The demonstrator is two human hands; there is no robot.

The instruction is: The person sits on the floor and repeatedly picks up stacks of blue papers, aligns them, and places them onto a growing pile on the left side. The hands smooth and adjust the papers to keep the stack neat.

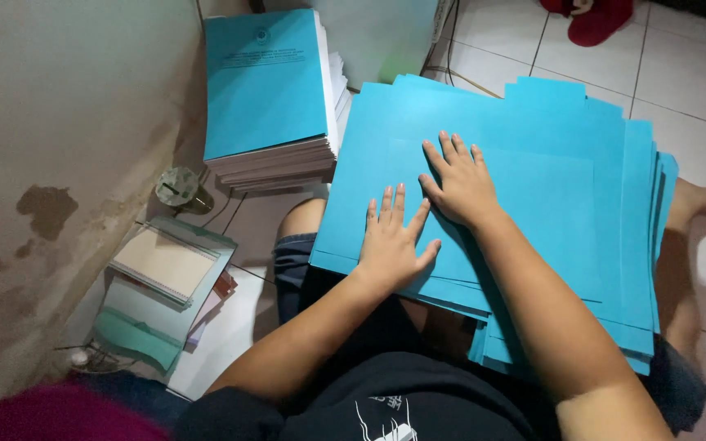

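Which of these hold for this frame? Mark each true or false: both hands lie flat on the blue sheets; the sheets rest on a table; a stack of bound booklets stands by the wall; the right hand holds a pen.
1. Both the left hand and the right hand lie flat on the blue sheets. True.
2. The sheets rest on a table. False: they lie across the person's lap.
3. A stack of blue-covered booklets stands by the wall. True.
4. The right hand holds a pen. False: it is empty, palm down.
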